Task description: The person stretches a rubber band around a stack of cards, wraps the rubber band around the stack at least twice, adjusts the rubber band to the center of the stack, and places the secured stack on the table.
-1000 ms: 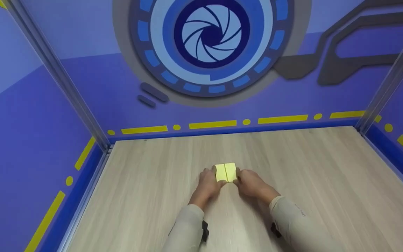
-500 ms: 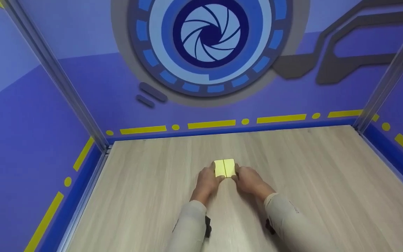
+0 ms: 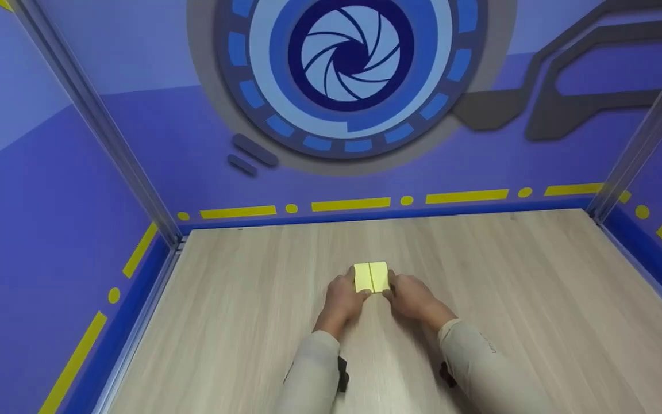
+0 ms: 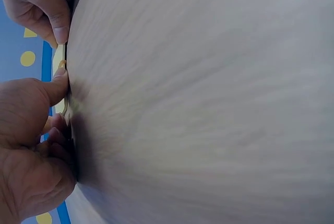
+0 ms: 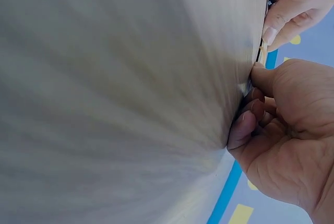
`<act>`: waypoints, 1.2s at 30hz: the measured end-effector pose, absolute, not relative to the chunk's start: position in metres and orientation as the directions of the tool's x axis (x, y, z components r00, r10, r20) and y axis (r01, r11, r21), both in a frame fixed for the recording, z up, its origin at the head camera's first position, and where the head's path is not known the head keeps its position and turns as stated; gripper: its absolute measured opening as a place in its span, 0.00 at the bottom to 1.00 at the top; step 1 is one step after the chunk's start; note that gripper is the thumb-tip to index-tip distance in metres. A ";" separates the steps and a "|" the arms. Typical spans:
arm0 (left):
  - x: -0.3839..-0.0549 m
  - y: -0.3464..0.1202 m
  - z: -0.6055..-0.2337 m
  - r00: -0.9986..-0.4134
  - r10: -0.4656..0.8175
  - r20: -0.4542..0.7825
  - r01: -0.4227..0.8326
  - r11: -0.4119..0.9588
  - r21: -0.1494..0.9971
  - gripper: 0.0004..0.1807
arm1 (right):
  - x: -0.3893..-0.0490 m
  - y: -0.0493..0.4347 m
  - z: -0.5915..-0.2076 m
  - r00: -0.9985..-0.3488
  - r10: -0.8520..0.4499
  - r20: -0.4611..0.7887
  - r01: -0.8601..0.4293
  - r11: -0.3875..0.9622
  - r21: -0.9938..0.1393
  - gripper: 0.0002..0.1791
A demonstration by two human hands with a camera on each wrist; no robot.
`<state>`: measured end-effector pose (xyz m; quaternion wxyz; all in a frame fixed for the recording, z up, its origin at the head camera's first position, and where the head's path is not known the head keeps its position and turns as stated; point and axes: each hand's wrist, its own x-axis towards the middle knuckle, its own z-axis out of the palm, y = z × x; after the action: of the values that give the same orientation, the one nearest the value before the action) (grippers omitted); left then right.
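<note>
Two flat yellow pieces lie side by side on the wooden tabletop in the head view, forming a near square with a thin dark line between them. My left hand (image 3: 342, 300) holds the left yellow piece (image 3: 362, 278) at its outer side, thumb at the near edge. On the opposite side my right hand (image 3: 415, 298) grips the right yellow piece (image 3: 379, 277) between thumb and curled fingers. Both wrist views look along the tabletop, and only a thin yellow edge (image 4: 59, 54) shows between the hands. Whether the two pieces are joined cannot be seen.
The pale wooden tabletop (image 3: 250, 299) spreads around both hands. A blue-purple printed wall (image 3: 331, 190) stands behind it, with side walls at left and right. Metal posts (image 3: 101, 126) mark the corners. Black straps (image 3: 342, 374) show at the sleeves.
Both hands and the yellow pieces have shifted slightly away from me across the tabletop since a second ago. Over the last half second they hardly move. Each hand keeps its hold.
</note>
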<state>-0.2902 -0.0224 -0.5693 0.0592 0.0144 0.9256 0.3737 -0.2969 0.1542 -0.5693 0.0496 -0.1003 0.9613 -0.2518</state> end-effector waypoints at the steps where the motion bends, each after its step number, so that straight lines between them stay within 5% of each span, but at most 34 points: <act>1: -0.290 -0.023 -0.570 -0.993 0.071 -0.094 -0.014 0.722 0.692 0.38 | -0.297 0.154 -0.570 -0.974 -0.224 -0.039 -0.175 0.850 -0.497 0.17; 18: -0.284 -0.026 -0.566 -0.985 0.100 -0.142 -0.044 0.645 0.763 0.41 | -0.286 0.167 -0.564 -0.964 -0.236 -0.122 -0.116 0.785 -0.608 0.36; 36: -0.264 -0.051 -0.560 -0.981 0.137 -0.137 -0.025 0.611 0.791 0.38 | -0.255 0.195 -0.546 -0.964 -0.257 -0.065 -0.137 0.694 -0.707 0.35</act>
<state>-0.2642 -0.0511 -0.5600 0.0918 0.0312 0.8927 0.4401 -0.2550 0.1951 -0.5458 0.0797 -0.1072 0.9169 -0.3761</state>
